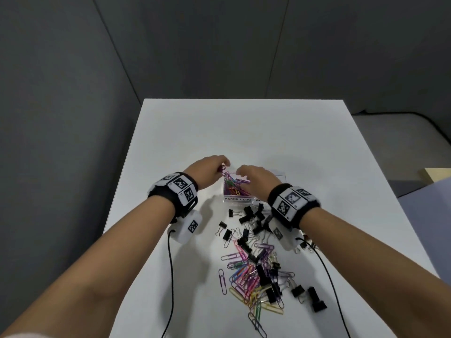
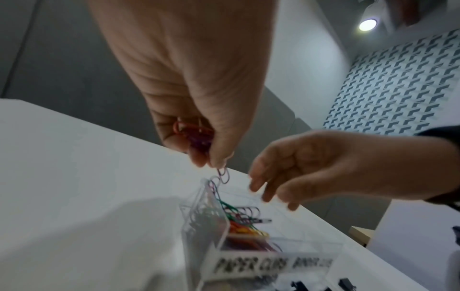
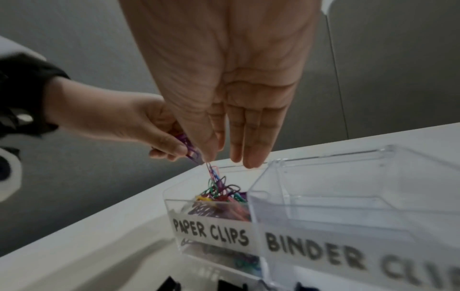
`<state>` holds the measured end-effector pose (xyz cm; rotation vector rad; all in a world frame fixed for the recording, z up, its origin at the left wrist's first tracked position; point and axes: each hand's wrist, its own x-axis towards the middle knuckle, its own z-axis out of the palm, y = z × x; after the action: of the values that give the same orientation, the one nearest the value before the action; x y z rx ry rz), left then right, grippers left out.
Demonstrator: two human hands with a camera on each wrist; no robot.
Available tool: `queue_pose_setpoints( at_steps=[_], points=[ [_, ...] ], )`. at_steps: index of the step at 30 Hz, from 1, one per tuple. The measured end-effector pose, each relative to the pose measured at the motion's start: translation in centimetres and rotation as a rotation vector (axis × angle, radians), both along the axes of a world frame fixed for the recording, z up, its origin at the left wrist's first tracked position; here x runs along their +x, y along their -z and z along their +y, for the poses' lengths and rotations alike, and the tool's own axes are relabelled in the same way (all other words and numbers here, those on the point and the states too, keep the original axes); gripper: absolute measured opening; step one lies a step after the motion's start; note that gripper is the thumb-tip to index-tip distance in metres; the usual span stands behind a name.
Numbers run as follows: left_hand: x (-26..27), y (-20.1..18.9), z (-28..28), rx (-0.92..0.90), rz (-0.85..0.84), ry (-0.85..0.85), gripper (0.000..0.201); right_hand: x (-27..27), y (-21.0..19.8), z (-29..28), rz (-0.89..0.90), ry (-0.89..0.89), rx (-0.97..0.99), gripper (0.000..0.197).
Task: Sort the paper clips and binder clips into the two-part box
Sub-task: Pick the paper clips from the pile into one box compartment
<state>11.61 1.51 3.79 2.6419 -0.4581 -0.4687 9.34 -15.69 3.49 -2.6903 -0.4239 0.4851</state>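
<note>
A clear two-part box [image 3: 211, 232] stands mid-table. Its left part, labelled PAPER CLIPS, is heaped with coloured paper clips [image 3: 221, 193]. Its right part [image 3: 348, 216], labelled BINDER CLIPS, shows nothing inside. My left hand [image 1: 212, 167] pinches a small bunch of red and purple paper clips [image 2: 196, 137] just above the left part. A tangled string of clips [image 2: 222, 175] hangs from that bunch into the heap. My right hand [image 3: 234, 157] hovers over the same part with straight fingers pointing down and holds nothing. A loose pile of paper clips [image 1: 244, 272] and black binder clips [image 1: 251, 215] lies in front of the box.
The white table [image 1: 219, 132] runs far beyond the box, and its left edge is close to my left forearm. Black cables [image 1: 170, 276] trail from both wrist cameras across the near part of the table. Grey partition walls stand behind.
</note>
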Motion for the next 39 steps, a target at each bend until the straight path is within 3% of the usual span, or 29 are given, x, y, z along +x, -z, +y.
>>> queue_pose_setpoints(
  at_steps=[4, 9, 15, 21, 24, 29, 32, 35, 39],
  points=[
    [-0.6, 1.0, -2.1, 0.005, -0.080, 0.067, 0.028, -2.9, -0.1, -3.2, -0.057, 0.002, 0.019, 0.017],
    [-1.3, 2.1, -3.2, 0.126, -0.110, 0.193, 0.029, -6.8, 1.4, -6.4, 0.018, -0.066, -0.120, 0.016],
    [-3.6, 1.9, -2.7, 0.122, -0.301, 0.243, 0.028, -9.9, 3.1, -8.5, 0.095, -0.109, -0.173, 0.016],
    [-8.7, 3.3, -4.3, 0.273, -0.108, 0.426, 0.027, -13.5, 3.9, -9.1, 0.114, -0.194, -0.199, 0.020],
    [-9.9, 4.2, -4.7, 0.322, -0.040, 0.407, 0.034, -15.0, 4.7, -9.2, 0.103, -0.209, -0.223, 0.021],
    [-11.0, 4.6, -4.3, 0.181, -0.099, 0.484, 0.023, -15.8, 5.8, -9.1, 0.084, -0.128, -0.226, 0.018],
    [-12.2, 4.8, -3.8, 0.221, -0.072, 0.570, 0.020, -15.3, 6.0, -9.3, 0.067, -0.061, -0.196, 0.016],
    [-13.0, 5.3, -3.2, 0.289, -0.018, 0.552, 0.033, -14.5, 5.8, -9.6, 0.075, -0.007, -0.198, 0.013],
    [-13.6, 6.1, -3.0, 0.292, -0.062, 0.509, 0.027, -14.0, 4.8, -10.1, 0.100, 0.033, -0.190, 0.004]
  ],
)
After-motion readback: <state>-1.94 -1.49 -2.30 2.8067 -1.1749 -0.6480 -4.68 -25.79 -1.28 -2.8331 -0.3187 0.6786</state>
